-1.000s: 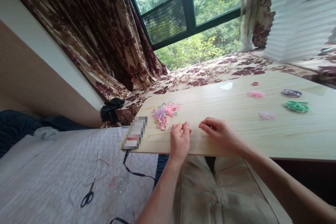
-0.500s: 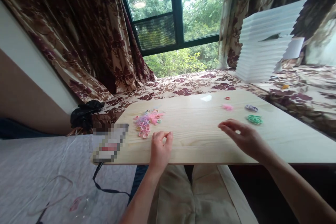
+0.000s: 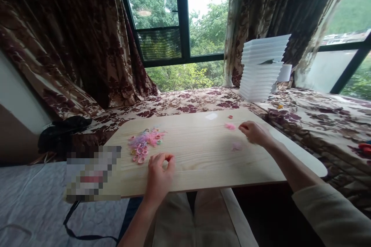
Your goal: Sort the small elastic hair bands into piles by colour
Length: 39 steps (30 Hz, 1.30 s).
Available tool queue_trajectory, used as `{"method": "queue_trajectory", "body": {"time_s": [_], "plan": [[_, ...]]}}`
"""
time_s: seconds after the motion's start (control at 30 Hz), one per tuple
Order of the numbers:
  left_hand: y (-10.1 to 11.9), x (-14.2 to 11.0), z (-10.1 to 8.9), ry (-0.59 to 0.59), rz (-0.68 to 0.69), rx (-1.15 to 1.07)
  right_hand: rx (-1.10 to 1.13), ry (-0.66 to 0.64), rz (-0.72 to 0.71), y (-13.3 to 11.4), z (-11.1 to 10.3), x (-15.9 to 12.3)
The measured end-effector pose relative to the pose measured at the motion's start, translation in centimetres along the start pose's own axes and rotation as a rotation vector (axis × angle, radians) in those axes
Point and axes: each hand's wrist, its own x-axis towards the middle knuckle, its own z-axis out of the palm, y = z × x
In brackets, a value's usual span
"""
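My left hand rests at the table's near edge, thumb and forefinger pinched in a loop; anything between the tips is too small to make out. Just beyond it lies a pile of small coloured rings, like elastic hair bands, mixed with pink and purple fluffy pieces. Over the table's right side is my right hand, fingers closed together, their contents hidden. Left of its fingertips are a pink fluffy piece and a small red ring. A blurred pale purple clump shows nearer me.
The light wooden table has a pixelated object at its left corner, with a black strap below. Behind stands a stack of white corrugated sheets on floral cloth, near the window. A black bag sits at left.
My view has turned right. My right hand has moved right across the table, now covering where the purple and green clusters lay; a pale purple clump shows where it was. My left hand stays pinched.
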Motion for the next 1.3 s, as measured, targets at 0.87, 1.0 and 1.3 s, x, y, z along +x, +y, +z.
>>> {"method": "queue_trajectory", "body": {"time_s": [0.87,1.0,1.3], "plan": [[1.2,0.2,-0.2,-0.008,0.038,0.068,0.445,0.047,-0.504,-11.9,4.5,-5.6],[1.5,0.3,-0.3,0.015,0.014,0.06,0.498,0.05,-0.567,-15.2,6.5,-6.7],[0.7,1.7,-1.4,0.002,0.014,0.194,0.437,0.117,-0.643,-15.4,6.6,-7.0]]}}
